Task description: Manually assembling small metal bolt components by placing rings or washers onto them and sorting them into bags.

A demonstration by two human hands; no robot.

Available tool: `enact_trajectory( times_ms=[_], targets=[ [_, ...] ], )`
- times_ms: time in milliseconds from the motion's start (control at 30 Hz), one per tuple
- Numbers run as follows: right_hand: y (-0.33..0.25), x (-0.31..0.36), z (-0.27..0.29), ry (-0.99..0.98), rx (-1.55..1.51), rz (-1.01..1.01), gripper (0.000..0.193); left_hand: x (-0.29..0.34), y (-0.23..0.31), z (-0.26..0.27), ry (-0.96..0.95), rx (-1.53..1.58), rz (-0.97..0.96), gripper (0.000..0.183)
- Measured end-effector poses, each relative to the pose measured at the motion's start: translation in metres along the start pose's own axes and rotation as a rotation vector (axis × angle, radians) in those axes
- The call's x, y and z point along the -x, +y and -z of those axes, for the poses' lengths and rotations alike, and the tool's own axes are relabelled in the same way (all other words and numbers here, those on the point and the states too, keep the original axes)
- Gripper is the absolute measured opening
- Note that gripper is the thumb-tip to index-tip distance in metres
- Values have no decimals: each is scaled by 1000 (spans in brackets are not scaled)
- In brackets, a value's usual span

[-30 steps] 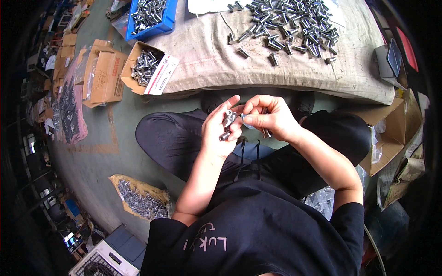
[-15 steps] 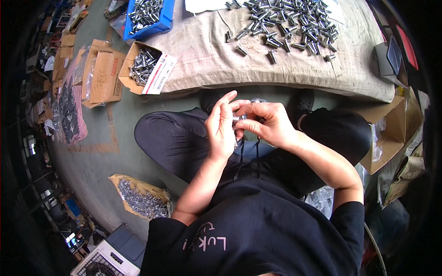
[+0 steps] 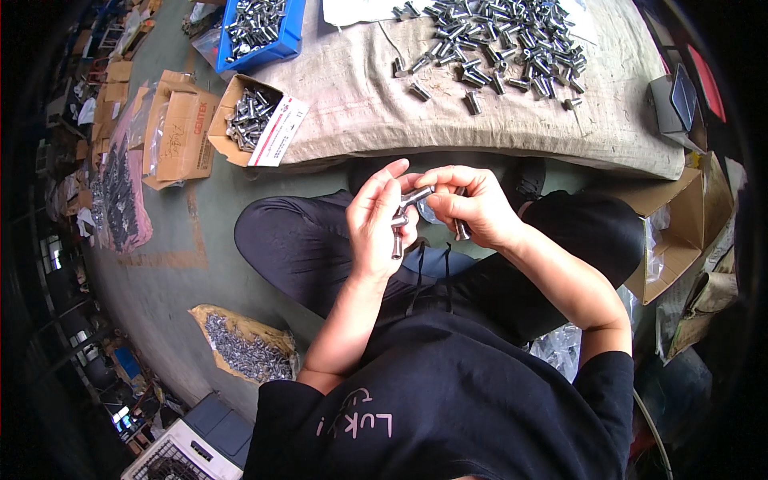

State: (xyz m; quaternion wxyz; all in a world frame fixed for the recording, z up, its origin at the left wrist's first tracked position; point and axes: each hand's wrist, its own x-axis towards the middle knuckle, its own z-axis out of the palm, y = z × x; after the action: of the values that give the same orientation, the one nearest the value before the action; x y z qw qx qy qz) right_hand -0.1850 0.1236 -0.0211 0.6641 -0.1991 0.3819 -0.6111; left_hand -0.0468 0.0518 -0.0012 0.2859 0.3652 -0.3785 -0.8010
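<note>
My left hand (image 3: 372, 232) is turned up and closed around several short metal bolts. One bolt (image 3: 418, 195) slants across its fingers, and another bolt (image 3: 398, 246) hangs below with its end downward. Facing it, my right hand (image 3: 490, 214) has a dark metal bolt (image 3: 462, 220) pinched in its curled fingers. Its fingertips come close to the end of the slanting bolt; I cannot tell whether they touch it. Both hands are above my lap. Beyond them, a loose pile of similar bolts (image 3: 512, 40) lies on a cloth-covered work surface (image 3: 352, 104).
At the surface's left stand a blue bin (image 3: 290, 40) and an open carton (image 3: 228, 146), both holding bolts. A brown carton (image 3: 196, 144) sits farther left. Small metal parts (image 3: 248, 348) lie on a floor sheet. An open cardboard box (image 3: 680, 232) is beside my right knee.
My hands have drawn slightly apart, the left shifting left. The bolts in the left hand now show more plainly, and the bolt in my right hand has come into sight.
</note>
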Motion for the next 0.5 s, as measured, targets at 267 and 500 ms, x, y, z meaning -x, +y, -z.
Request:
enact_trajectory(
  times_ms=[267,500],
  targets=[
    [2,0,2,-21,-103,-21,19,-3,-5,5,-53,55,-79,35],
    [4,-2,3,78,-274,-136,18,-2,-7,0,-110,-65,-160,40]
  ],
)
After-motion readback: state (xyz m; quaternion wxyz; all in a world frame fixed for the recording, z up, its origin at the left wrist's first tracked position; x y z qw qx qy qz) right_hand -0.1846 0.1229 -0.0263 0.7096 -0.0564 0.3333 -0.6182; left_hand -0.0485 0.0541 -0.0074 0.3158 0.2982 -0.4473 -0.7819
